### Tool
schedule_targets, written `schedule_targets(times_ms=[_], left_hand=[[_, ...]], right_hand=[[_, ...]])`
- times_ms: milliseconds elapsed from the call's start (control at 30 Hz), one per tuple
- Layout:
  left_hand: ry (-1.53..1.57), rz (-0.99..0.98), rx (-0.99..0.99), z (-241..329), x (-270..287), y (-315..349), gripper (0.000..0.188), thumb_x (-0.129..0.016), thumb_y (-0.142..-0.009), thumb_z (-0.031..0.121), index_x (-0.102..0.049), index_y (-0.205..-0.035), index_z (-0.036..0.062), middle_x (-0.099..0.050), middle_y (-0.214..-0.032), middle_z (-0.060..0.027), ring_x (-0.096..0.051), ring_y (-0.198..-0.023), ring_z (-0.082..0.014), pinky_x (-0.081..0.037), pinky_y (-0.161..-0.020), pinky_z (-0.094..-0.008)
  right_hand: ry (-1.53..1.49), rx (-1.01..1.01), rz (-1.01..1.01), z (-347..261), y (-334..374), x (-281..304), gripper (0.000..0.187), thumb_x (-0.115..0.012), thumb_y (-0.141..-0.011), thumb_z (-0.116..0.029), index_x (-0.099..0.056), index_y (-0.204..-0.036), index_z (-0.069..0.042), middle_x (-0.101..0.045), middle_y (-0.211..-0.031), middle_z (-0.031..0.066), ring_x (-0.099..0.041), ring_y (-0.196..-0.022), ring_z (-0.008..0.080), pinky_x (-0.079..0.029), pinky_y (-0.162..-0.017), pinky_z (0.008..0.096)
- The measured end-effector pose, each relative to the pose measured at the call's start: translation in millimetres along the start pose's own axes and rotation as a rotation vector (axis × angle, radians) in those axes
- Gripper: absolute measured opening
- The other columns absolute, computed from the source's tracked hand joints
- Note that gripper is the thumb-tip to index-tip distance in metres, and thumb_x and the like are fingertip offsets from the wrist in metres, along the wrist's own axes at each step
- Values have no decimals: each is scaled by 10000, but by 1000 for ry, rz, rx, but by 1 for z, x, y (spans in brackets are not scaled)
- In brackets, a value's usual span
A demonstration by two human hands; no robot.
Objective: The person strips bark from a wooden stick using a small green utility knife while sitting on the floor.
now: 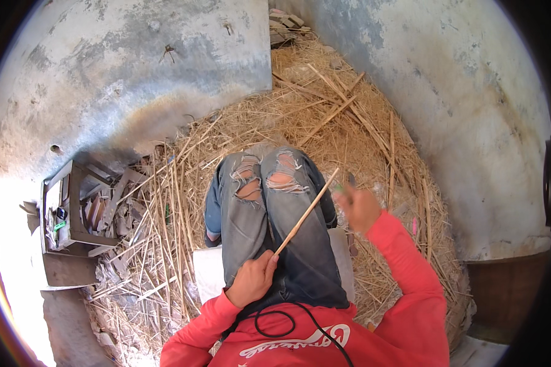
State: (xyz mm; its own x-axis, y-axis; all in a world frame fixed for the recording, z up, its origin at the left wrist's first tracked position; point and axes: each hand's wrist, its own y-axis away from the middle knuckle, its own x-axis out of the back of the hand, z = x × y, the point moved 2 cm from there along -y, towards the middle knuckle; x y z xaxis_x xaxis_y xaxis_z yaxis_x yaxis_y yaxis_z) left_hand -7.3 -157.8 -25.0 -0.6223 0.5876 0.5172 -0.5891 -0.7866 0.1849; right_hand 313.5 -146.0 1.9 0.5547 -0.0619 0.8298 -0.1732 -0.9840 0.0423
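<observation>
My left hand [253,279] is closed round the lower end of a thin, pale wooden stick [300,223]. The stick slants up and to the right across my thigh, with a slightly thicker, darker stretch midway. To the right of its upper end is my right hand [359,207], fingers curled and smeared by motion. A small knife [351,179] seems to be in it, showing a grey blade-like piece and a bit of green. The knife is apart from the stick, and its exact shape is blurred.
I sit on a pale seat [209,269] in torn jeans [245,226]. Shavings and straw-like strips [275,119] cover the floor, with long slats [333,116] lying ahead. A small wooden table [73,211] stands at left, and worn walls [453,110] rise around.
</observation>
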Motion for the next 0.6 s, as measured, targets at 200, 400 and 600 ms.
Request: schedule_targets(times_ms=[200,400,600], left_hand=[[42,-26,8,4,5,2,319,-465,-1078,242,-585,-873,29,-630,-694,-215,-614,-674,-473,-466,-609,-535],[96,-64,45,1,10,0,385,-424,-1097,267,-596,-867,10,-598,-670,-204,-621,-668,-430,-465,-627,-470],[195,-130,45,10,19,-8,426,-422,-1104,292,-597,-861,-11,-586,-692,-184,-596,-653,-353,-464,-661,-418]], right_hand=[[-62,-127,302,29,-12,-15,568,-522,-1004,-549,-653,-911,-5,-642,-680,272,-667,-681,468,-517,-646,562],[155,215,-165,-36,27,-32,579,-468,-1029,-548,-652,-887,-18,-611,-620,250,-649,-624,453,-503,-605,569],[52,62,12,-10,2,-26,590,-478,-1006,-595,-640,-867,-45,-609,-604,244,-635,-601,469,-503,-599,581]])
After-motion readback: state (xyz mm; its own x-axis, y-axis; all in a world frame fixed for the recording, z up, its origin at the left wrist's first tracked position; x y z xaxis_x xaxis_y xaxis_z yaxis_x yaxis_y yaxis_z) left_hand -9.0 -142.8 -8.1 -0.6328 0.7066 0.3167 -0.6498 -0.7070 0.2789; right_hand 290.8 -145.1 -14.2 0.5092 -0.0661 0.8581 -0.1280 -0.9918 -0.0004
